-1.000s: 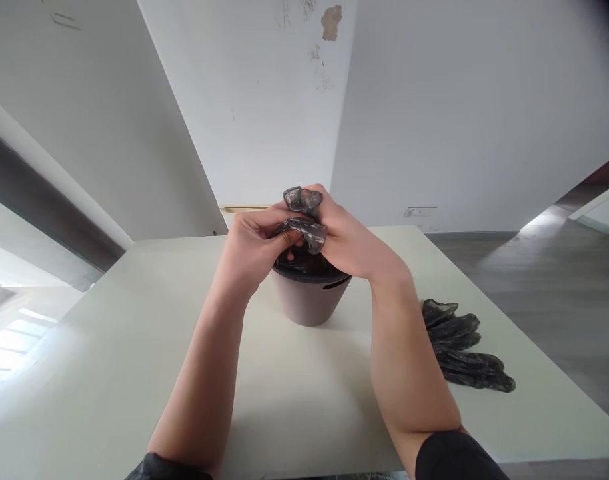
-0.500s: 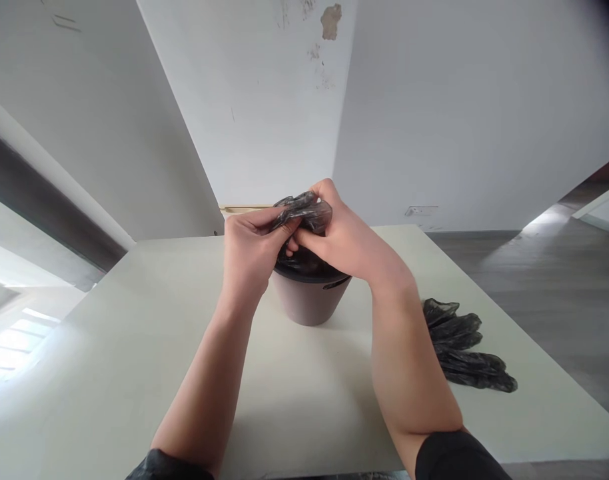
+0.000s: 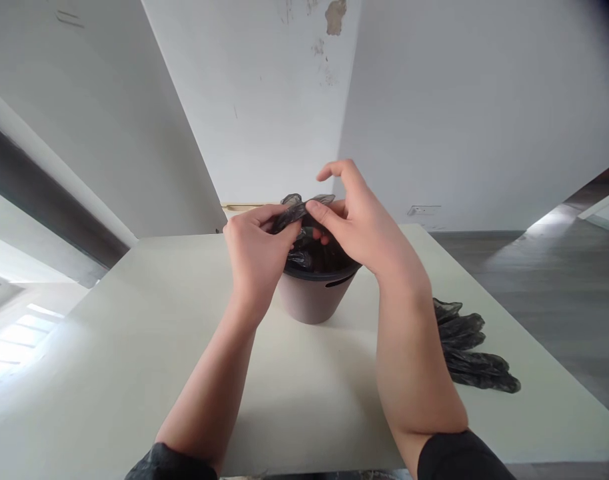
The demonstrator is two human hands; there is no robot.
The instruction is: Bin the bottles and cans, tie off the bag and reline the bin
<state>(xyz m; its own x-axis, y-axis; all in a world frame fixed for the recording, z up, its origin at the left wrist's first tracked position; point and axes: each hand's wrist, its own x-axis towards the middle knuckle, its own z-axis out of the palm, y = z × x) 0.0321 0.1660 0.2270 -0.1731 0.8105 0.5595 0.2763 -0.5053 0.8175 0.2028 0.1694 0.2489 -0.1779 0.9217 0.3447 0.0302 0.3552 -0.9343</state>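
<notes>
A thin black plastic bag (image 3: 295,212) is bunched up above the mouth of a pinkish-grey trash bin (image 3: 312,300). My left hand (image 3: 257,250) pinches its gathered edge from the left, thumb against fingers. On the other side, my right hand (image 3: 357,213) grips the same bag between thumb and lower fingers, while its index finger sticks out above. Part of the bag hangs down inside the bin's dark rim, where the lower portion is hard to make out. A slot-shaped handle hole shows on the bin's right side.
Two or more crumpled black plastic bags (image 3: 477,350) lie on the right of the pale table (image 3: 134,347), beside my right forearm. Behind the table rises a white wall with peeled paint (image 3: 335,17). A wall socket (image 3: 424,210) sits low at the back right.
My right index finger has lifted off the bag and stretched upward. The bunched bag is pulled into a narrower strip between my hands, and the view has shifted slightly.
</notes>
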